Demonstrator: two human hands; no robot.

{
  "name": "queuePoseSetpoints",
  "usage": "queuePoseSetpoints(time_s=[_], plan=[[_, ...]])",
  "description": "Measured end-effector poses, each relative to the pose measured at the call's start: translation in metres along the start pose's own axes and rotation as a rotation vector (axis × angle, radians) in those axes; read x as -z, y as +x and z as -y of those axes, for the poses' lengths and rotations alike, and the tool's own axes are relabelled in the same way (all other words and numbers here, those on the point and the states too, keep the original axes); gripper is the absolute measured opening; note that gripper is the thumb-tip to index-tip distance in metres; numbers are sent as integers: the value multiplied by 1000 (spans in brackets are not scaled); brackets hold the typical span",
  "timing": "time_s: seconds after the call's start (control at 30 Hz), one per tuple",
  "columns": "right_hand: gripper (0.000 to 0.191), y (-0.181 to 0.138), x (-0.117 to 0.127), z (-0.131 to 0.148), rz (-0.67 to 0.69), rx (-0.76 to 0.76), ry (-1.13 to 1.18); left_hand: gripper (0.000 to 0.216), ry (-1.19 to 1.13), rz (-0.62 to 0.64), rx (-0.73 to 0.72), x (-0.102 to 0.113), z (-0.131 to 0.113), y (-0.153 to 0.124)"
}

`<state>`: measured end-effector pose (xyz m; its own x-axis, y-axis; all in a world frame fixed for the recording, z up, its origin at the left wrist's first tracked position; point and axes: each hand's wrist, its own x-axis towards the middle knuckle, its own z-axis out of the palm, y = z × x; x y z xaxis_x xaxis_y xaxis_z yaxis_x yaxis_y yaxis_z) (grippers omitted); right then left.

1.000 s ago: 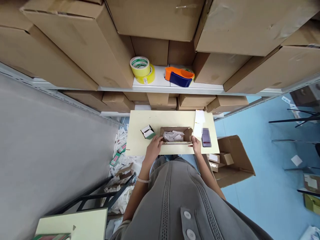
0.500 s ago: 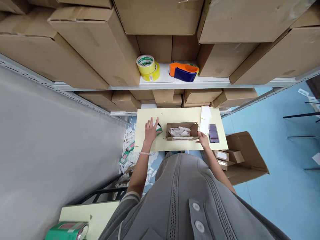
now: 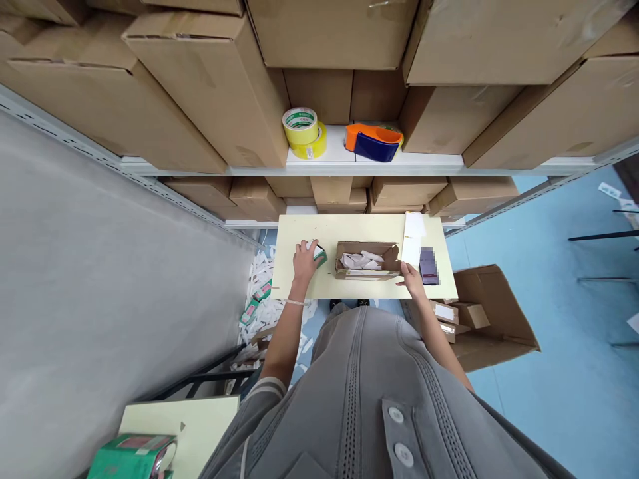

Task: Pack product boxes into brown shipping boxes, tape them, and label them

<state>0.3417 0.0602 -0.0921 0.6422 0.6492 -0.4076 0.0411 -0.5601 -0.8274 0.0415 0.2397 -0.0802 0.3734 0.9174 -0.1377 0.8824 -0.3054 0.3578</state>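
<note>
On the pale yellow table stands an open brown carton with crumpled white paper inside. My left hand is closed around a small green and white box just left of the carton. My right hand rests at the carton's near right corner, fingers touching its edge. A white sheet and a dark purple object lie right of the carton.
Shelves of large cardboard boxes rise behind the table, with yellow tape rolls and an orange-blue tape dispenser on a shelf. White scraps litter the floor at left. An open carton sits on the blue floor at right. A green box lies near left.
My left hand left the carton's near left corner, reached to the small green and white box, and has closed on it. The right hand stayed at the carton.
</note>
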Motion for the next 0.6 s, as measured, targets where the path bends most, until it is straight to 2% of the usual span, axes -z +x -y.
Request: queuePoseSetpoints(time_s=[0.1,0.2,0.3,0.4,0.47,0.6], plan=[[62,-6,11,11,-28,64,-150,51,-87,-77,81,7,4,-10],[67,-16,27,22,-135,117,-284,52,-224,-242,163,24,12,-29],[72,-29,39,35,-194,173,-285,54,-392,-464,164,51,17,-52],[72,-42,38,53,-137,248,-196,57,-596,-633,177,80,14,-71],[71,-52,30,68,-45,286,-133,58,-746,-641,186,94,5,-80],[66,-68,7,104,174,414,-42,60,-985,-496,163,103,-26,-83]])
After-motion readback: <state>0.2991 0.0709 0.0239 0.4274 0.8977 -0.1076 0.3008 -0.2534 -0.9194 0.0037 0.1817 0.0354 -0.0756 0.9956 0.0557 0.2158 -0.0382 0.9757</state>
